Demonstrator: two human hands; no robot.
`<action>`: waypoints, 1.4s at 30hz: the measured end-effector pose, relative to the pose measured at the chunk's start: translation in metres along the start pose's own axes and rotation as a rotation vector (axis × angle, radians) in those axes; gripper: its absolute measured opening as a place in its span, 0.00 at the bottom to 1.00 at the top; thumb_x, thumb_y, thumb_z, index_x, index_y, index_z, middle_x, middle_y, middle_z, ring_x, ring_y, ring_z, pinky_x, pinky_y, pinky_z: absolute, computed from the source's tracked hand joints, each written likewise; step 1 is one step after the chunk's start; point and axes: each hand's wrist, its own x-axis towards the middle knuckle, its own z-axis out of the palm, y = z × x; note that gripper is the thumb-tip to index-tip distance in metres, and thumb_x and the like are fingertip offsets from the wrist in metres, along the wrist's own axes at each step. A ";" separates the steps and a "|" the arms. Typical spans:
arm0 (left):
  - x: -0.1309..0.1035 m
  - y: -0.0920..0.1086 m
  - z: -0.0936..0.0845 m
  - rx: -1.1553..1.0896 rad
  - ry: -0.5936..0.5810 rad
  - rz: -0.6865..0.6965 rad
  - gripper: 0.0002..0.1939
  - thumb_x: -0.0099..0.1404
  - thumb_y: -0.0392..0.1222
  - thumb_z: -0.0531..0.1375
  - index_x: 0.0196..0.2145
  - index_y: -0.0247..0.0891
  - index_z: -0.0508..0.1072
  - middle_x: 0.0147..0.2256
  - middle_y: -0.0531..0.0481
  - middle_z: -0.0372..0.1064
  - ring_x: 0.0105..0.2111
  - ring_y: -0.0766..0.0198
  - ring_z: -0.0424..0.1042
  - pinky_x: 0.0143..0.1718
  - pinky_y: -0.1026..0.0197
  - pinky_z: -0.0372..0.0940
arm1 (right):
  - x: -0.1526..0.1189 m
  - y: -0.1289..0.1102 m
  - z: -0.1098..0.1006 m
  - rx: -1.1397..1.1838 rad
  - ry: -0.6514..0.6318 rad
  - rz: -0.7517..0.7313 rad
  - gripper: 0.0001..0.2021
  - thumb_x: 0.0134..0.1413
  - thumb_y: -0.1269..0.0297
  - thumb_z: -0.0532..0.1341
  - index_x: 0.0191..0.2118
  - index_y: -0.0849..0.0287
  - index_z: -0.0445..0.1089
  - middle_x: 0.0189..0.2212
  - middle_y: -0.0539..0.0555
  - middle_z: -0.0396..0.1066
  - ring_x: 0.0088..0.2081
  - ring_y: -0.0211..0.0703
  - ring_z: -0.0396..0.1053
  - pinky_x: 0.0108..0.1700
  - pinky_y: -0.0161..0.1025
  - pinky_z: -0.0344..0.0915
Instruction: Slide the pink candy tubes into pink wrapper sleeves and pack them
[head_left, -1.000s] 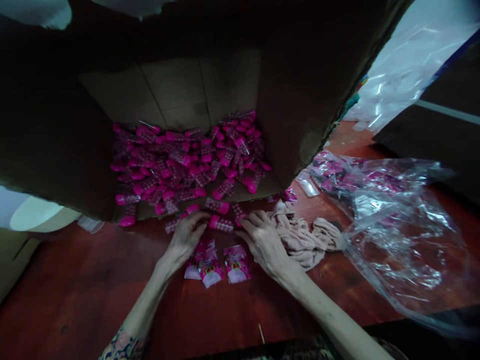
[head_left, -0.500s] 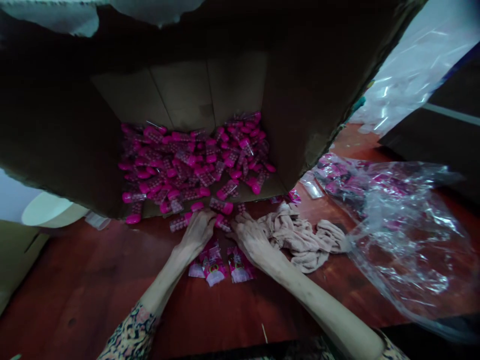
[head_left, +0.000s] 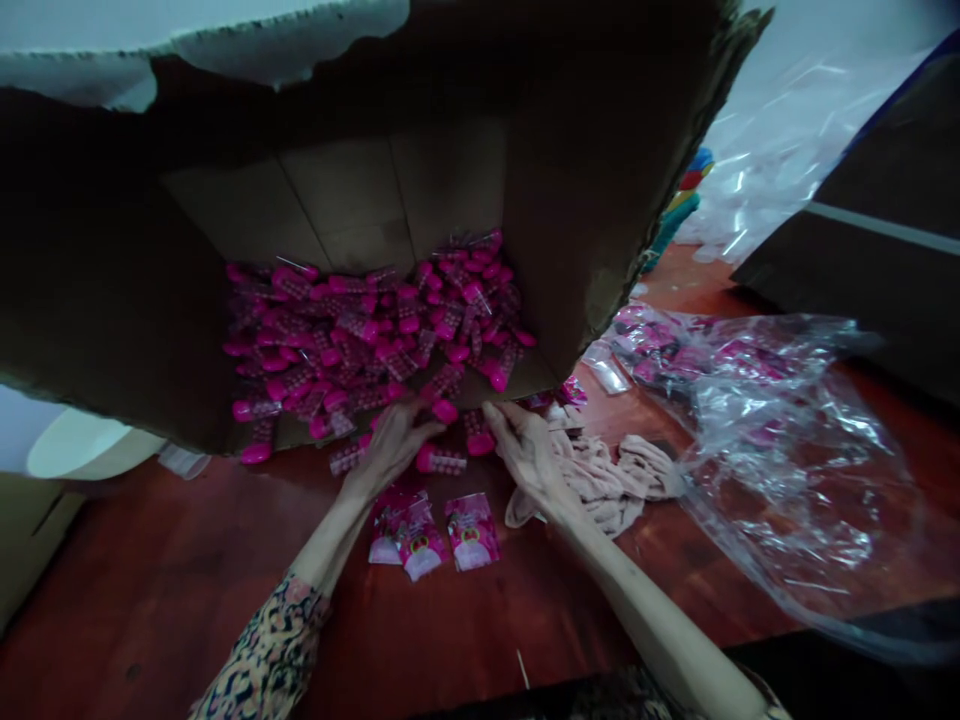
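Note:
Small clear tubes with pink caps point(head_left: 375, 325) and pink beads inside lie heaped in a big cardboard box point(head_left: 585, 230) tipped on its side. At its front edge, my left hand point(head_left: 391, 440) reaches among the tubes with thumb and fingers apart, beside a pink-capped tube point(head_left: 444, 408); its fingertips are partly hidden. My right hand point(head_left: 529, 450) is open, fingers stretched toward an upright-looking tube point(head_left: 478, 435) just left of it. Another tube point(head_left: 441, 460) lies on the red table between the hands. Printed pink sachets point(head_left: 472, 532) lie flat nearer to me.
A crumpled beige cloth point(head_left: 600, 480) lies right of my right hand. Farther right spreads a clear plastic bag point(head_left: 787, 450) with pink packets in it. A pale bowl point(head_left: 90, 445) stands at the left, and a dark box point(head_left: 885, 220) at the far right.
My hands have moved apart, the right one opening away from the tubes. Tubes between them have shifted toward me, and the sachets show more fully. The view has shifted slightly.

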 end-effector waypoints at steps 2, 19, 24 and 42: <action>-0.005 0.015 -0.002 -0.083 -0.054 -0.005 0.11 0.58 0.43 0.57 0.38 0.36 0.70 0.36 0.48 0.72 0.36 0.59 0.70 0.39 0.57 0.63 | 0.011 -0.007 -0.005 0.104 0.015 0.064 0.29 0.60 0.45 0.42 0.32 0.62 0.71 0.19 0.51 0.66 0.24 0.40 0.63 0.26 0.35 0.58; -0.126 0.104 0.043 -0.916 -0.158 -0.414 0.19 0.44 0.40 0.68 0.35 0.38 0.69 0.23 0.57 0.61 0.20 0.71 0.59 0.20 0.67 0.57 | -0.057 -0.073 -0.008 0.698 -0.562 0.530 0.35 0.55 0.38 0.42 0.30 0.62 0.74 0.25 0.55 0.73 0.27 0.37 0.70 0.32 0.35 0.65; -0.131 0.107 0.042 -0.580 -0.129 -0.301 0.15 0.45 0.38 0.65 0.34 0.40 0.71 0.22 0.55 0.65 0.20 0.66 0.61 0.20 0.62 0.59 | -0.072 -0.079 -0.005 0.664 -0.524 0.536 0.34 0.56 0.39 0.41 0.28 0.62 0.75 0.24 0.55 0.73 0.29 0.39 0.70 0.35 0.38 0.65; -0.150 0.122 0.042 -0.006 -0.024 0.084 0.10 0.40 0.28 0.53 0.20 0.42 0.64 0.14 0.52 0.61 0.13 0.65 0.56 0.15 0.61 0.49 | -0.118 -0.083 -0.011 0.675 -0.204 0.549 0.27 0.60 0.46 0.45 0.31 0.61 0.72 0.23 0.52 0.71 0.28 0.38 0.69 0.34 0.36 0.65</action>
